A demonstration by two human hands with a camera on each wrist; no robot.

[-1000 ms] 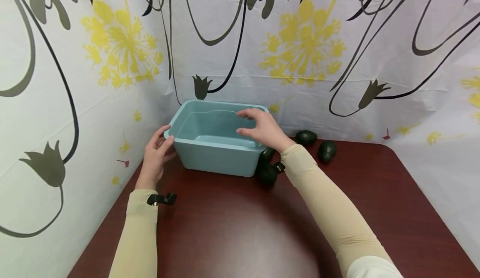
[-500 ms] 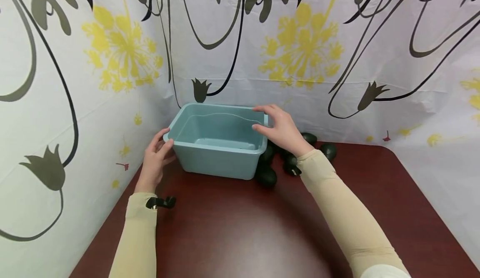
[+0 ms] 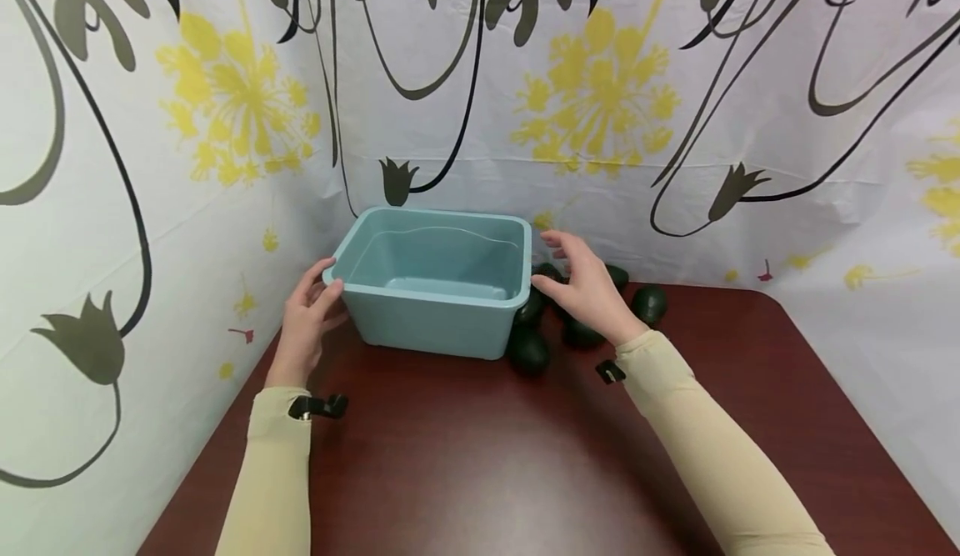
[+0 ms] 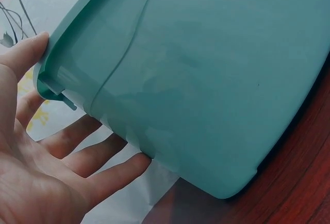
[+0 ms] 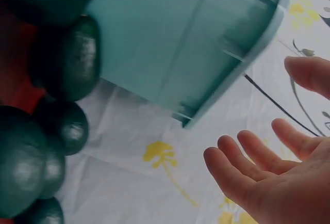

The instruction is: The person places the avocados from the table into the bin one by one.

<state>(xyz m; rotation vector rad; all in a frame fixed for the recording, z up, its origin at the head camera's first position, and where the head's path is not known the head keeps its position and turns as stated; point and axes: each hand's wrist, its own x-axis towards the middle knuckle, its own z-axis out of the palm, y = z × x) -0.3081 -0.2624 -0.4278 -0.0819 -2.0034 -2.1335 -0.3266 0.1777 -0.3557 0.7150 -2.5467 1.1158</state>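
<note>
So, starting on the left, there's a white cloth [image 3: 195, 306] with yellow flowers and dark vines running along the left edge of the counter [image 3: 450, 456] and across behind the back edge too. The left hand [image 3: 306, 314] is at the left end of a light blue bin [image 3: 431, 318], thumb on the rim near the front corner and fingertips resting against the outside wall (loose, fairly straight fingers, spread apart). There's a black strap [image 3: 318, 407] on that wrist, over a beige sleeve [image 3: 273, 473].

The bin itself sits upright toward the back left corner of the counter, open side up, with one long side facing the front edge.

Just past its right end there's a bunch of dark green avocados [image 3: 528, 352] strung along toward the back edge. I can't give an exact count, because the right hand [image 3: 585, 289] covers part of the bunch in the head view. That hand is opened wide, thumb well apart from the fingers, holding nothing, just beside the bin's right rim (the right wrist view shows a gap there). Farthest right, one more avocado [image 3: 649, 304] lies near the back edge.
</note>
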